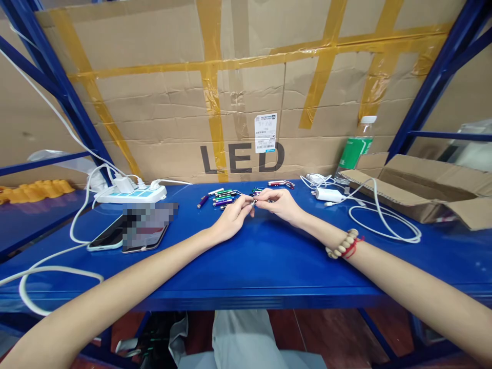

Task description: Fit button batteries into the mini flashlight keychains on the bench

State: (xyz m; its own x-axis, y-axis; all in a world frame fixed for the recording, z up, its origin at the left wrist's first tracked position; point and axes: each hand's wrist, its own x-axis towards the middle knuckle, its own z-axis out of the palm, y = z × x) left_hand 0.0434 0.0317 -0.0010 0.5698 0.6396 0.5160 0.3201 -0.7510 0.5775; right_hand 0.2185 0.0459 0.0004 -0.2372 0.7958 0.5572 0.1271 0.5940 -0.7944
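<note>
Fingertips of my left hand (231,219) and my right hand (283,206) meet over the blue shelf top, both closed in a pinch. Between them is a small silver metal piece (253,203), mostly covered by the fingers, so its exact kind is unclear. Just behind my left hand lies a loose group of slim metal penlight-like tubes (223,202) in purple, green and silver. A red tube with a cord (279,183) lies farther back, beyond my right hand. More small pieces are partly hidden behind the fingers.
Two phones (148,237) and a white power strip (132,193) sit at left, with trailing cables. At right are a white charger (328,195) with coiled cable, a green-labelled bottle (355,148) and an open cardboard box (415,192). A large taped carton (172,113) stands behind.
</note>
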